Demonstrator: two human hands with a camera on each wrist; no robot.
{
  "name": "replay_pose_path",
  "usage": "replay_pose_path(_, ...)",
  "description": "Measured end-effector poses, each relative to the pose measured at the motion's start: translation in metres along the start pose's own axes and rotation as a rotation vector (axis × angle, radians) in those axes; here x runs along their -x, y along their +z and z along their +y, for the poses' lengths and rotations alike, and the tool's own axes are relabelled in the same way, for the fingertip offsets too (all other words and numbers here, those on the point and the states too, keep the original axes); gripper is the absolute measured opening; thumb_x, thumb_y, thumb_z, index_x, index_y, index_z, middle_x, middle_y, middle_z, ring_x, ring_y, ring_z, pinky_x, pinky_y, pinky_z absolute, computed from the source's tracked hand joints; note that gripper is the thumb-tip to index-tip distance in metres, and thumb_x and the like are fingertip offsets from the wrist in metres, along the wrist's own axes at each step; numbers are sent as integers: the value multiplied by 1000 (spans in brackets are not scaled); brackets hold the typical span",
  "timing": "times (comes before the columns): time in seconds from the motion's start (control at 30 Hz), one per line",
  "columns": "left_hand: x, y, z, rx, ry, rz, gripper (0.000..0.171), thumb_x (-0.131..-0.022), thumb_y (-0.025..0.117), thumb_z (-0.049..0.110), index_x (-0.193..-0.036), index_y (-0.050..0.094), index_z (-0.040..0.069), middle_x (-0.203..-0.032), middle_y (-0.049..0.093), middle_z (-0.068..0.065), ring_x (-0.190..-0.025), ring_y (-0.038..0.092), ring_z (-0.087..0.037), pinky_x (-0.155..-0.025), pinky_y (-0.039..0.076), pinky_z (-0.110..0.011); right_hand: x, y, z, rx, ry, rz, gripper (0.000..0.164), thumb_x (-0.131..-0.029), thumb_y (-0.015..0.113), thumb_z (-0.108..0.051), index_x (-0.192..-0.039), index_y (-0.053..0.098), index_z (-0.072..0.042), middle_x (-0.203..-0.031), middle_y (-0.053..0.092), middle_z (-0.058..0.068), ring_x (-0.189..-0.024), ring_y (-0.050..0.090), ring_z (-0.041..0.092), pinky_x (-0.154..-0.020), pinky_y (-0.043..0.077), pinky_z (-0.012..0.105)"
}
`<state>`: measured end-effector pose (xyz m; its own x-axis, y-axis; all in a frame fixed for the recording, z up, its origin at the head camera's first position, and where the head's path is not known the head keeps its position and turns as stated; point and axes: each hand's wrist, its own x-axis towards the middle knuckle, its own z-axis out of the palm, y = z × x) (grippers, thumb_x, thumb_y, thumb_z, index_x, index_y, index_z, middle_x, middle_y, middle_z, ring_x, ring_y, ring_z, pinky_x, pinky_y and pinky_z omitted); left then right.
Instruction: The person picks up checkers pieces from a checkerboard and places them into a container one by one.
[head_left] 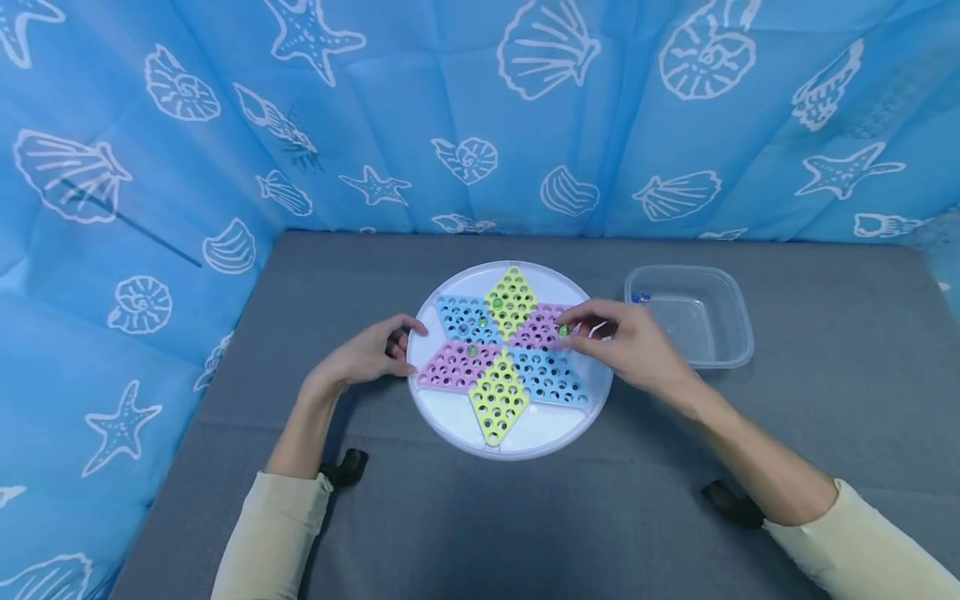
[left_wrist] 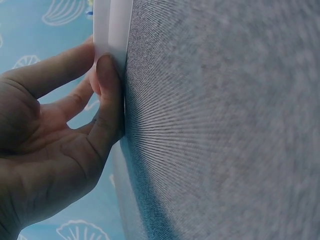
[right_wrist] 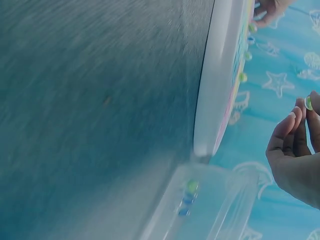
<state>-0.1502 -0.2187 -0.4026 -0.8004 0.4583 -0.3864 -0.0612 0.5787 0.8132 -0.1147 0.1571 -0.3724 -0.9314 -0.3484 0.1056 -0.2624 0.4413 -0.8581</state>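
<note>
"What's being held?"

"The left hand [head_left: 366, 350] grips the round game board [head_left: 442, 421] at its rim, fingers curved; the right hand [head_left: 636, 337] pinches 1 green marble [head_left: 564, 332] between thumb and finger."

"And around them?"

"Grey cloth [head_left: 465, 521] underneath, blue seashell curtain [head_left: 465, 100] behind."

"Where's the board?"

"Flat between the 2 hands, the marble over its right side. A clear tub [head_left: 749, 343] stands just beside the right hand."

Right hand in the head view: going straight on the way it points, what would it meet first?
Probably the upper-right pink section of the round board, just past the green marble the right hand pinches, though height is unclear and it might pass over.
</note>
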Motion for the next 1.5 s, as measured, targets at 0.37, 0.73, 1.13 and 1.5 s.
replay_pose_path(0.37,1,0,1,-2,-15,4,53,-85,71,-6,-133,48,0,-97,45,-14,-81,45,-22,-71,41,-29,11,-30,11,88,124,144,22,-90,74,-16,-111,73,-10,-88,62,6,-78,58,19,-66,48,20)
replay_pose_path(0.73,-1,0,-1,8,-8,8,54,-84,71,-7,-132,49,0,-97,45,-14,-81,45,-22,-70,42,-28,15,-54,34,107,179,177,29,-93,71,-26,-117,69,-9,-104,68,8,-87,62,15,-71,47,17)
replay_pose_path(1.13,-1,0,-1,14,-20,10,54,-84,72,-7,-133,48,1,-96,45,-13,-81,45,-22,-71,41,-29,11,-67,51,188,312,133,37,-93,70,-29,-122,64,-6,-110,65,14,-96,59,21,-73,45,20)
replay_pose_path(1.5,-1,0,-3,16,-13,8,54,-84,72,-6,-133,49,1,-96,44,-13,-81,45,-22,-70,41,-29,-2,-75,63,183,487,74,43,-93,70,-31,-125,60,-5,-117,63,19,-103,60,30,-79,46,37)
